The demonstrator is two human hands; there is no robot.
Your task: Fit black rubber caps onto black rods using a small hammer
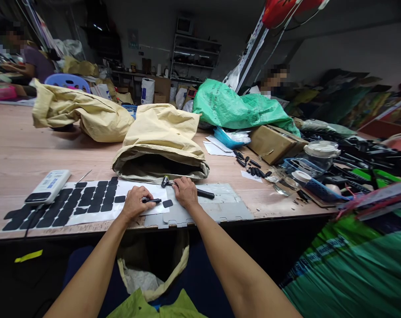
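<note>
My left hand (136,202) is closed on a small black part (153,201), pressing it flat onto the white backing sheet (131,189). Right beside it a black oval pad (168,203) lies on the grey mat (220,204). My right hand (185,191) grips a small hammer (165,181) by its shaft, the black handle end (205,194) sticking out to the right and the head just in front of an open yellow sack (160,148). Rows of black oval pads (88,199) cover the sheet to the left.
A white remote-like device (48,186) lies on the sheet's left end. A second yellow sack (77,112), a green bag (233,106), a cardboard box (273,141), loose black parts (251,167) and cluttered bins (316,176) fill the table. People sit at the far left and far right.
</note>
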